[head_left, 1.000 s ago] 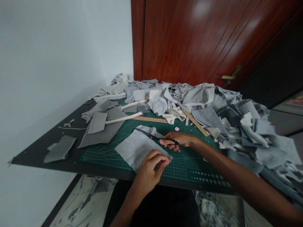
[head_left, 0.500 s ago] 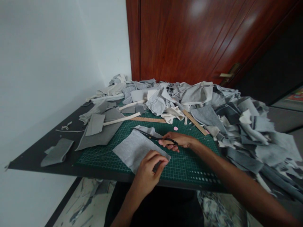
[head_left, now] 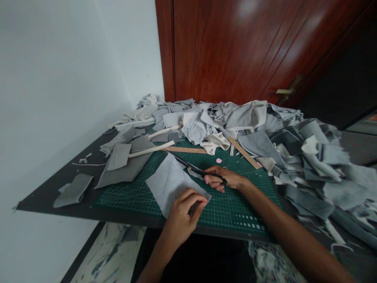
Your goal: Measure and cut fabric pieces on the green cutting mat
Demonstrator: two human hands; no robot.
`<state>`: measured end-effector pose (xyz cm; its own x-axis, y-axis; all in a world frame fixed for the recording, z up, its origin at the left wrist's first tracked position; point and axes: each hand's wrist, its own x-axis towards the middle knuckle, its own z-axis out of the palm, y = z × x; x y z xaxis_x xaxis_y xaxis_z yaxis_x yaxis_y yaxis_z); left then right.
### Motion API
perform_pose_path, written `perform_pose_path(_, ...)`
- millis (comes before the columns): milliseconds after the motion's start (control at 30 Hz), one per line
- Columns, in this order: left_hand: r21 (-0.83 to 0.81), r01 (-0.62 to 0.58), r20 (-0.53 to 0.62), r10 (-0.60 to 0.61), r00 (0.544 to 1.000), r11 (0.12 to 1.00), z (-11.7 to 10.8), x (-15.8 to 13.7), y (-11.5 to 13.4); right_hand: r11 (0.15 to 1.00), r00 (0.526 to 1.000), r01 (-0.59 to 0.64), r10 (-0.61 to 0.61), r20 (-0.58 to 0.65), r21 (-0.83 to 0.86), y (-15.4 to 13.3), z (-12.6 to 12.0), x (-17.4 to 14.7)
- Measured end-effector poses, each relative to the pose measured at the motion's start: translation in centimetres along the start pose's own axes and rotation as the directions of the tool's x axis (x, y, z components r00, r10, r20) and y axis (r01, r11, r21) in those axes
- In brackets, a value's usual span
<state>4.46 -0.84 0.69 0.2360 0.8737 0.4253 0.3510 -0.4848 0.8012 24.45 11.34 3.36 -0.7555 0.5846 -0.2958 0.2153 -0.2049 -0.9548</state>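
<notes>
A roughly square piece of light grey fabric lies on the green cutting mat in front of me. My left hand is closed in a pinch at its near right corner, with the palm above the cloth. Black-handled scissors are in my right hand, fingers wrapped through the handles. Their long blades point to the far left, running along the fabric's far edge, and look almost closed. Beyond the blades shows a narrow grey offcut, partly hidden by the scissors and my right hand.
Heaped grey and cream fabric scraps line the table's back and right. Two wooden rulers lie on the mat. Folded grey pieces sit left. A small pink piece is beyond my right hand. A wooden door stands behind.
The scissor blades have closed along the fabric's far edge, and a narrow strip now shows apart from the main piece. My right hand has shifted slightly right; my left hand keeps its pinch.
</notes>
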Motion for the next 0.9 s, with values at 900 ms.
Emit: perform_pose_path(900, 0.079, -0.024, -0.029, 0.027, 0.999, 0.997, -0.1, 0.4, 0.2, 0.993, 0.994, 0.101, -0.098, -0.054, 0.054, 0.8, 0.3, -0.2)
